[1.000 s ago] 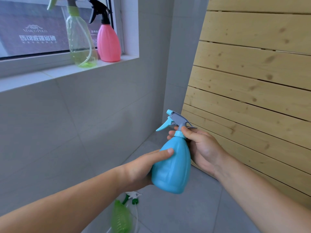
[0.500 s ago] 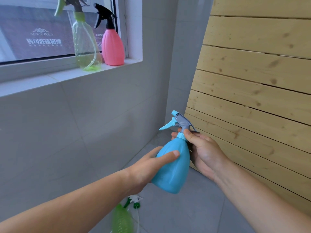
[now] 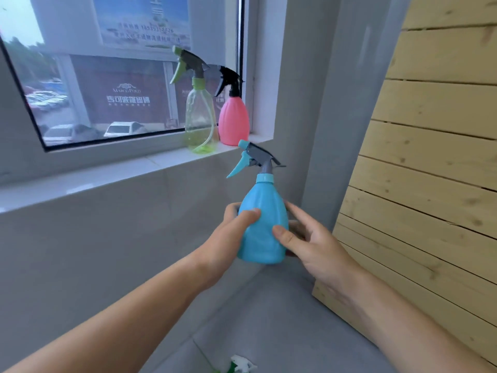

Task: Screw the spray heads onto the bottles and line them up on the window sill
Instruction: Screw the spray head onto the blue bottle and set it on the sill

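I hold a blue spray bottle [image 3: 262,224] upright in front of me, below the sill's right end. Its blue and grey spray head [image 3: 254,158] sits on the neck, trigger pointing left. My left hand [image 3: 231,235] grips the bottle's left side, thumb across the front. My right hand [image 3: 309,243] wraps the right side, thumb on the front. On the white window sill [image 3: 113,170] stand a clear green bottle [image 3: 200,122] with a green and grey head and, to its right, a pink bottle [image 3: 233,121] with a black head.
A wooden slatted panel [image 3: 430,170] leans close on the right. Grey tiled wall runs under the sill, grey floor below. A white and green spray head [image 3: 240,367] lies on the floor at the bottom edge. The sill's left stretch holds nothing.
The blue bottle has risen toward the sill and stands more upright. My right hand has slid from the neck and spray head down to the bottle's body. The view has tilted up.
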A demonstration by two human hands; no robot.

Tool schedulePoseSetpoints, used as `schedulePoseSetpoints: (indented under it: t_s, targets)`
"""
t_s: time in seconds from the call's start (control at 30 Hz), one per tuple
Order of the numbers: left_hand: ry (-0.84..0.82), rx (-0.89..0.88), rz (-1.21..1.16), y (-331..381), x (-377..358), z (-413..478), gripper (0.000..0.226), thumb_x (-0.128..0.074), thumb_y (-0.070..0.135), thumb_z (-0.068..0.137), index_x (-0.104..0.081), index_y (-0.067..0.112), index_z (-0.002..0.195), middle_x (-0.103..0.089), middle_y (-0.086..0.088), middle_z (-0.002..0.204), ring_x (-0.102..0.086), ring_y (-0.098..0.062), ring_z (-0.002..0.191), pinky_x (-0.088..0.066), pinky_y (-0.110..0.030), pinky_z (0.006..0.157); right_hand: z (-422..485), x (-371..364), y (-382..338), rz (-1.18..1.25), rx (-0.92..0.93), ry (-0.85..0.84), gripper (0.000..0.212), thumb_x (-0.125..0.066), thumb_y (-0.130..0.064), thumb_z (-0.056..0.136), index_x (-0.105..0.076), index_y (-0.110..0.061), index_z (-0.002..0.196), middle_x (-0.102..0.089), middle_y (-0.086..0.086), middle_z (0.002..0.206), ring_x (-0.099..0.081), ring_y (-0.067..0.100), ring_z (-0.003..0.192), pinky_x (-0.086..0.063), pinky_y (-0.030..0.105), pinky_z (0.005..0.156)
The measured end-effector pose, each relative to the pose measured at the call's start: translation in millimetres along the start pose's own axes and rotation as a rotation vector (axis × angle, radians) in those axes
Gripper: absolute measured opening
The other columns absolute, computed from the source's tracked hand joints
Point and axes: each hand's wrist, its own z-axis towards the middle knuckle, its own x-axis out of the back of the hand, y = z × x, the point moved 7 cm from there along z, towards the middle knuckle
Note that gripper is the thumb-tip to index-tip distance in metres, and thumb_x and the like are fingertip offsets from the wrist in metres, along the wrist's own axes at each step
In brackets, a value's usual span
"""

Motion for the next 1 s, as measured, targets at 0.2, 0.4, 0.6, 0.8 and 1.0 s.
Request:
schedulePoseSetpoints:
  t_s: [0.2, 0.4, 0.6, 0.8, 1.0]
  targets:
    - [0.203, -0.248, 0.117, 79.5, 88.2, 15.3, 0.043, -0.060, 0.022, 0.101, -0.048, 0.009, 0.140, -0.065, -0.008, 0.133, -0.068, -0.012, 0.103, -0.058, -0.017, 0.073, 86.6, -60.5, -53.1, -0.031, 0.131, -0.044, 0.063, -0.066, -0.017, 0.091, -0.042, -0.039, 0.145, -0.067, 0.006, 0.112, -0.070, 0.017, 0.100, -0.057, 0.038, 0.090]
    - [0.301, -0.296, 0.212, 135.3, 167.3, 30.1, 0.055, -0.074, 0.023, 0.093, -0.052, 0.012, 0.143, -0.070, -0.016, 0.128, -0.073, -0.022, 0.106, -0.062, -0.024, 0.079, 163.9, -118.4, -99.7, -0.066, 0.260, -0.094, 0.062, -0.062, -0.012, 0.092, -0.042, -0.035, 0.146, -0.064, 0.006, 0.128, -0.066, 0.022, 0.113, -0.054, 0.044, 0.098]
    - [0.412, -0.232, 0.252, 139.6, 206.1, 50.3, 0.065, -0.082, 0.033, 0.083, -0.056, 0.022, 0.141, -0.073, -0.013, 0.121, -0.073, -0.029, 0.110, -0.055, -0.048, 0.104, 204.8, -152.6, -94.7, -0.077, 0.213, -0.110, 0.062, -0.059, -0.016, 0.091, -0.041, -0.038, 0.146, -0.063, 0.006, 0.133, -0.063, 0.023, 0.118, -0.052, 0.045, 0.100]
    - [0.448, -0.244, 0.203, 135.2, 218.5, 63.2, 0.066, -0.086, 0.031, 0.077, -0.059, 0.015, 0.135, -0.075, -0.016, 0.118, -0.075, -0.032, 0.105, -0.058, -0.050, 0.100, 216.0, -160.7, -91.4, -0.123, 0.190, -0.078, 0.059, -0.057, -0.019, 0.094, -0.039, -0.037, 0.147, -0.064, 0.006, 0.129, -0.065, 0.020, 0.113, -0.053, 0.037, 0.098]
    - [0.461, -0.286, 0.165, 130.0, 230.6, 65.6, 0.083, -0.085, 0.037, 0.063, -0.058, 0.015, 0.139, -0.076, -0.018, 0.115, -0.076, -0.033, 0.105, -0.058, -0.050, 0.100, 216.3, -169.0, -92.7, -0.165, 0.218, -0.059, 0.059, -0.058, -0.018, 0.094, -0.040, -0.037, 0.146, -0.064, 0.004, 0.129, -0.063, 0.019, 0.115, -0.053, 0.039, 0.100]
